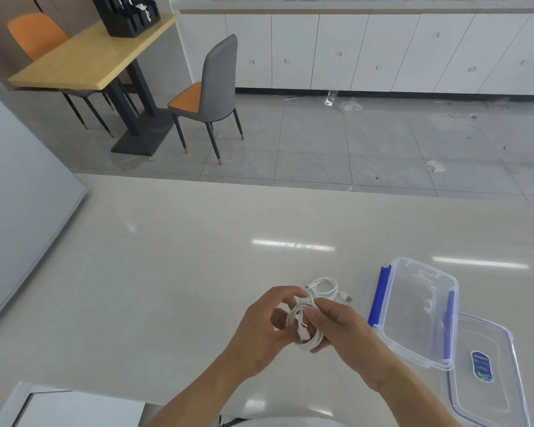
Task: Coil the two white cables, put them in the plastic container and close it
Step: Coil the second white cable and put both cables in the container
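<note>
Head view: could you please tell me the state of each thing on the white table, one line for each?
Cable in hands: coiled into a bundle, held above the table.
Second cable: loosely coiled, lying on the table.
Container: open, empty.
Lid: off, lying flat beside the container.
Left hand: shut on the bundle.
Right hand: shut on the bundle.

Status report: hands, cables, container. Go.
Left hand and right hand both gripping one coiled white cable. Second white cable loose on the pale countertop. Clear plastic container open, empty; lid beside it. Nothing in the way.
</note>
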The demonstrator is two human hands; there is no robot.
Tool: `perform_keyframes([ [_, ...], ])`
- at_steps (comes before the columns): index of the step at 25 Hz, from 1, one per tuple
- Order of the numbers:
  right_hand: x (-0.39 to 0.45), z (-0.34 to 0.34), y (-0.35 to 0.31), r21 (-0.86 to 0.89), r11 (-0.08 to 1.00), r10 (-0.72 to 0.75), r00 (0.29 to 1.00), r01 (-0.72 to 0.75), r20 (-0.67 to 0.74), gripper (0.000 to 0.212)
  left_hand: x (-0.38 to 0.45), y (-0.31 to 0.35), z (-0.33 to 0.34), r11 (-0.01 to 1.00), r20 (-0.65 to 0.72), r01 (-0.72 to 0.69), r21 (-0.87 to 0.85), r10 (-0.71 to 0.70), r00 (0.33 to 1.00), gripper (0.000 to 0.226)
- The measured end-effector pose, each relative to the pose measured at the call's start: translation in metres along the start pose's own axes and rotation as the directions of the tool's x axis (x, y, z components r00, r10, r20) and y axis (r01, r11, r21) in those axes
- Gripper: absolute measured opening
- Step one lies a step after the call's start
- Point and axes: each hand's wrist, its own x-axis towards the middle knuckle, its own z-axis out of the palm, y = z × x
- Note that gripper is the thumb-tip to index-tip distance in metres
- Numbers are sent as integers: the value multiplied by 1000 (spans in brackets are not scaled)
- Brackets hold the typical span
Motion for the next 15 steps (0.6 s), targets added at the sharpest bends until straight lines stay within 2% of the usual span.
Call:
perform_keyframes([
  [1,0,0,0,39,999,13,1000,-14,15,30,0,-1,0,967,-36,-118,226,130,991,31],
  [2,1,-1,0,98,995,32,999,-34,29,31,-1,-2,0,863,-51,-243,444,295,954,24],
  [3,0,-2,1,162,985,50,998,-57,46,32,0,-5,-1,719,-37,-352,600,464,885,17],
  [5,0,-4,1,252,964,61,994,-82,89,33,1,-11,-3,462,43,-491,738,695,718,7],
  [6,0,-4,1,265,961,56,993,-81,102,33,1,-13,-4,395,71,-521,757,742,667,7],
  [7,0,-3,0,260,963,48,994,-73,102,33,1,-14,-4,369,85,-530,764,756,649,7],
  [10,1,-6,4,249,968,15,997,-33,74,35,1,-13,-4,377,55,-503,777,756,652,9],
  [12,1,-9,3,294,955,8,998,-27,63,35,0,-14,-4,447,0,-487,750,736,676,7],
  [13,0,-10,3,307,952,2,998,-19,55,33,-1,-14,-3,518,-51,-464,719,705,707,8],
  [15,-1,-11,2,295,955,-20,1000,13,19,34,-4,-10,2,771,-231,-357,527,535,813,12],
])
